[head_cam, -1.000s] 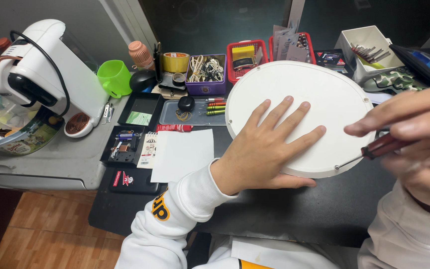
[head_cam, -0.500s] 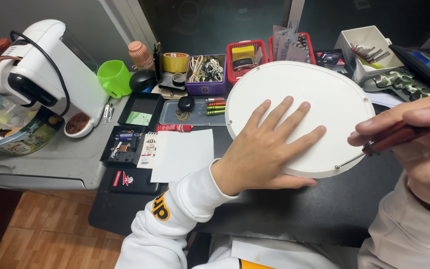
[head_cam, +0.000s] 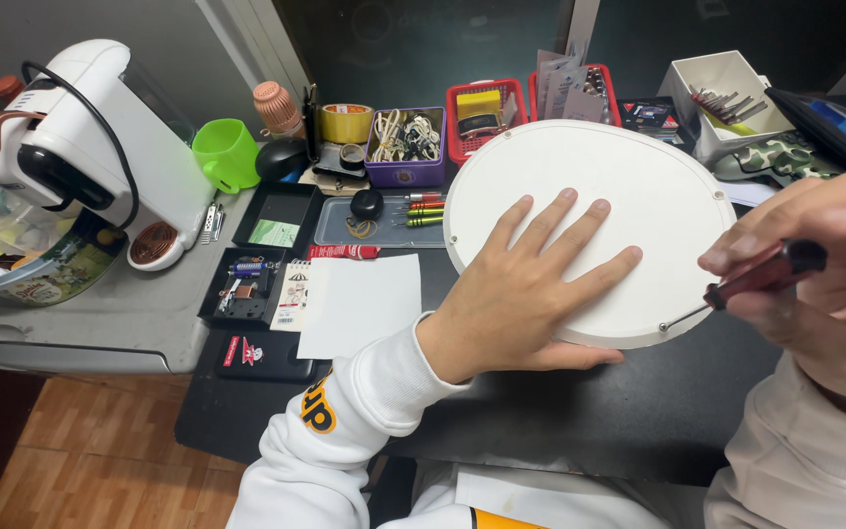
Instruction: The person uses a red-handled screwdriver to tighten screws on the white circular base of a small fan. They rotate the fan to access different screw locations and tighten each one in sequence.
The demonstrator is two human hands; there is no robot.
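Far out beyond our left hand (head_cam: 521,294) stood a white coffee machine (head_cam: 80,147) and a green cup (head_cam: 225,152), with a white sheet of paper (head_cam: 359,304) just beside that wrist on the bench (head_cam: 580,411). The left hand lay flat, all 5 fingers spread, pressing down on the round white panel (head_cam: 589,196), which sat between our 2 hands and reached away from them toward the red baskets (head_cam: 487,113). Our right hand (head_cam: 824,284) was closed around the dark red handle of a screwdriver (head_cam: 751,279), its thin shaft meeting the panel's rim on that side.

We judged that the step wanted steady downward pressure from the flat palm, so the panel could not spin, and a shaft kept in line with the rim screw.

Against the frame 1 second earlier, the right hand had dropped lower and drawn the tool in to the rim; the left hand had not shifted.
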